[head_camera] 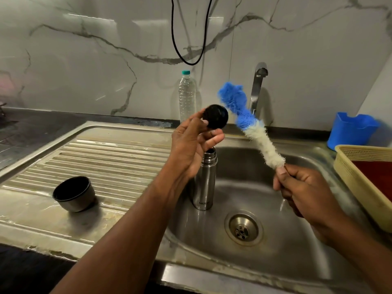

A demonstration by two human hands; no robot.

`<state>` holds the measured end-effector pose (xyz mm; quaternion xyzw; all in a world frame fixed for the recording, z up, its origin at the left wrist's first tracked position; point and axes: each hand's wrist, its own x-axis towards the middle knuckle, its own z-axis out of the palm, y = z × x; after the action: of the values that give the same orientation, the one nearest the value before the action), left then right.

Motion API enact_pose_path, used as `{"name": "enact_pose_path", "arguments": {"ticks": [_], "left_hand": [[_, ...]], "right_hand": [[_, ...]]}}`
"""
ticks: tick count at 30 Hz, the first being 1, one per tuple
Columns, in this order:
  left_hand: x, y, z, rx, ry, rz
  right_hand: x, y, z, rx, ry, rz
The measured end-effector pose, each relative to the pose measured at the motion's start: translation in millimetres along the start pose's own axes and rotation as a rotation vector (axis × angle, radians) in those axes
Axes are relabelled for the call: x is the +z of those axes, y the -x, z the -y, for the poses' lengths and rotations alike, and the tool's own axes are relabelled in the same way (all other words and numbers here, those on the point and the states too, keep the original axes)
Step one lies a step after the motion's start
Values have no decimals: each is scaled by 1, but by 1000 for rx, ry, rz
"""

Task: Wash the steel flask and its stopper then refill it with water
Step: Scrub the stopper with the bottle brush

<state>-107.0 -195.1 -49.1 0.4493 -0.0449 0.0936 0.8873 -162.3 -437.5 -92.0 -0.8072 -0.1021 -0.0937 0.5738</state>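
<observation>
Left hand (191,143) nearest, raised over the sink (297,158); fingertips pinch the black stopper (216,116), small, light, likely slick when wet. Steel flask (203,179) stands upright and open in the basin: rigid, smooth; best gripped mid-body. Right hand (301,187) curls closed around the bottle brush (254,132) handle, soft bristles tilted upward.

Home kitchen: steel sink (297,158), tap (257,85).

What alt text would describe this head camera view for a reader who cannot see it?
Over a steel sink, the left hand holds a round black stopper while the right hand grips a blue-and-white bottle brush. An open steel flask stands upright in the basin; its steel cup sits on the drainboard.
</observation>
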Motion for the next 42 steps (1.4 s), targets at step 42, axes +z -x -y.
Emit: {"name": "enact_pose_path", "arguments": {"ticks": [42], "left_hand": [[0, -3, -5, -321, 171, -160]], "right_hand": [[6, 8, 6, -272, 514, -123]]}}
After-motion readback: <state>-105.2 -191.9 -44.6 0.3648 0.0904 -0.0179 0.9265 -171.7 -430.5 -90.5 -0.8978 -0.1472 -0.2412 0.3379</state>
